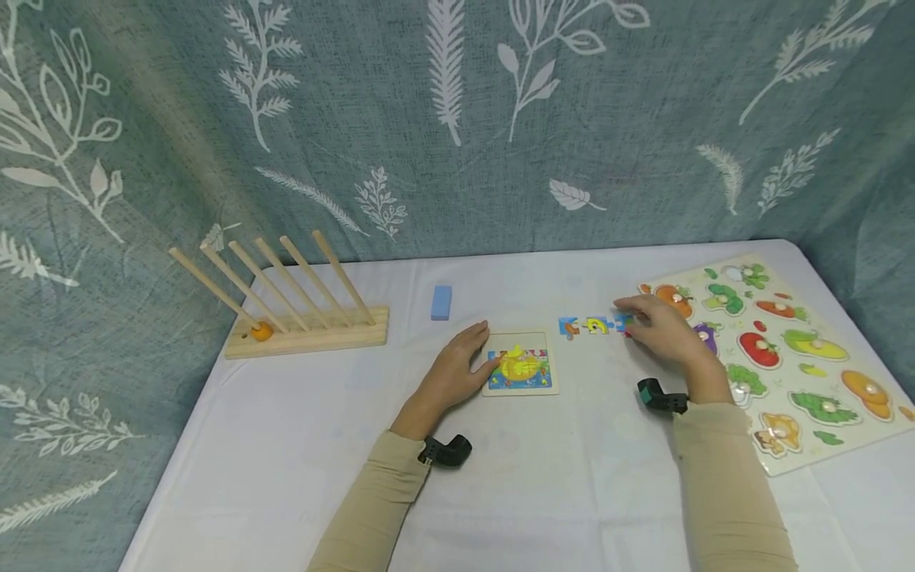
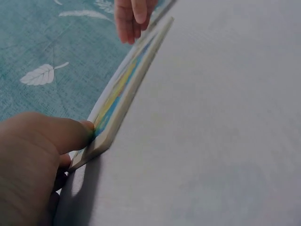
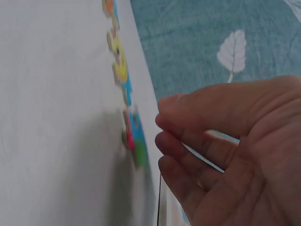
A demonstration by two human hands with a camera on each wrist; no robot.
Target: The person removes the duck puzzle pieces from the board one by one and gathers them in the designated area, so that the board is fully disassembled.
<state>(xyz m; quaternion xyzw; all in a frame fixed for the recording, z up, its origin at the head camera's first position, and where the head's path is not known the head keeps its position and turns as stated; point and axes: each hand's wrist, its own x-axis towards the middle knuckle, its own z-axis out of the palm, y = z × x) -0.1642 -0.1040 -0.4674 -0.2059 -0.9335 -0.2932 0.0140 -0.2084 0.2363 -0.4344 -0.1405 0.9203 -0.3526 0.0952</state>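
Observation:
My left hand rests at the left side of a small wooden puzzle tray. Its fingers lie fairly straight along the tray's edge, and the thumb touches the picture, a yellow shape on blue. The tray's upper part shows bare wood. Right of it, loose jigsaw pieces lie in a row: an orange-and-blue piece, a yellow-and-blue piece and a blue, green and pink piece. Over this last piece hovers my right hand, fingers loosely bent, with a gap to the piece in the right wrist view.
A large vegetable puzzle board lies on the right, partly under the right forearm. At the back left stands a wooden rack with several slanted pegs and an orange bead. A blue block lies behind the tray.

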